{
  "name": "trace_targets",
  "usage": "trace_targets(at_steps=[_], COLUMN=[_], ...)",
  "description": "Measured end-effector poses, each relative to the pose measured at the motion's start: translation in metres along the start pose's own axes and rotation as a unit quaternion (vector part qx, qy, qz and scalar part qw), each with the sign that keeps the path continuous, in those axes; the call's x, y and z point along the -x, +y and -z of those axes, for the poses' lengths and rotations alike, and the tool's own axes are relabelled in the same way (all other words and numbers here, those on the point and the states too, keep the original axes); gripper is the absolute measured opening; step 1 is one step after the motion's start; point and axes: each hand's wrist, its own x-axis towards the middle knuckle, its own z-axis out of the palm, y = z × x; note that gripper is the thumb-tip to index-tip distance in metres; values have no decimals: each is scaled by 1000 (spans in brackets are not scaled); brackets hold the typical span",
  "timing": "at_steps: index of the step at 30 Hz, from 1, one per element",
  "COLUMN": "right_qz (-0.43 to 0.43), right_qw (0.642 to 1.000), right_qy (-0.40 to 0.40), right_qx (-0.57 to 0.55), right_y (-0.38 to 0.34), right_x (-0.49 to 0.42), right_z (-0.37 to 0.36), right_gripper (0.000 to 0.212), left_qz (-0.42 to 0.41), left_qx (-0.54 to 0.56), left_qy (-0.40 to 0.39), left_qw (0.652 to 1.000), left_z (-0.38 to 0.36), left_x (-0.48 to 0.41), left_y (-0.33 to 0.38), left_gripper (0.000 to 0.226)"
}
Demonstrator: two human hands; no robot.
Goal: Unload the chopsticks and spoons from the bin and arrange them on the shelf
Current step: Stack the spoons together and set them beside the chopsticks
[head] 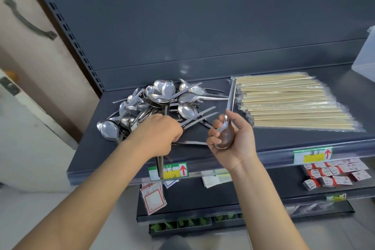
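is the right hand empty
No, the right hand grips a metal spoon, with its bowl in the palm and its handle pointing away toward the shelf back.

bare shelf [269,140] strip between spoon pile [158,103] and chopsticks [292,101].

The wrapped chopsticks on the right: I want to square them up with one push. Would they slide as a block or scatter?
Probably scatter: the chopsticks lie as separate clear-wrapped packets, already fanned unevenly. The glossy wrappers on the smooth shelf likely slide easily. Each packet looks thin and light, yet stiff along its length.
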Motion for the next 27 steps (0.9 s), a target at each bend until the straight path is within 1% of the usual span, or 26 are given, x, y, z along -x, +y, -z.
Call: trace_targets(at_steps=[2,3,4,6,8,9,11,13,14,15,16,19,21,22,24,25,26,27], right_qz=[10,16,24,53,98,119,143,138,127,114,100,58,44,40,31,32,37,43], right_qw=[1000,1000,1000,998,994,990,984,983,986,989,992,997,998,998,998,997,996,995], right_qy=[2,3,5,16,48,70,105,118,110,93,70,16,10,19,38,45,53,63], right_qx=[7,12,16,26,32,28,14,0,-8,-17,-25,-41,-44,-45,-49,-55,-63,-68], right_y=[1,2,4,5,7,8,8,11,13,15,18,21,18,16,13,12,12,12], right_x=[0,1,1,3,4,5,5,5,5,5,6,9,11,10,9,8,7,6], right_z=[0,0,-1,-2,-3,-3,-3,-4,-6,-8,-11,-15,-13,-12,-10,-9,-8,-6], right_gripper=[21,22,24,28,35,38,44,50,52,52,50,39,34,33,34,34,34,33], left_qz=[-9,-12,-15,-11,26,47,79,83,72,55,37,13,17,3,-52,-70,-63,-26], left_qx=[-41,-46,-38,27,143,213,330,386,388,375,350,256,226,236,314,373,425,456], left_qy=[15,20,28,53,69,89,170,251,270,272,257,191,171,165,147,150,176,225], left_qw=[999,999,999,998,987,972,925,884,878,884,900,948,959,958,937,913,885,861], left_z=[0,-1,0,3,11,15,23,29,30,28,26,16,9,7,4,4,4,3], left_x=[2,2,2,4,9,14,21,25,24,22,18,8,6,7,11,16,21,26], left_y=[3,3,2,-2,-7,-8,-2,15,27,40,52,77,81,81,75,68,59,48], left_gripper=[25,27,24,15,8,6,5,4,3,4,6,20,30,32,31,28,23,16])
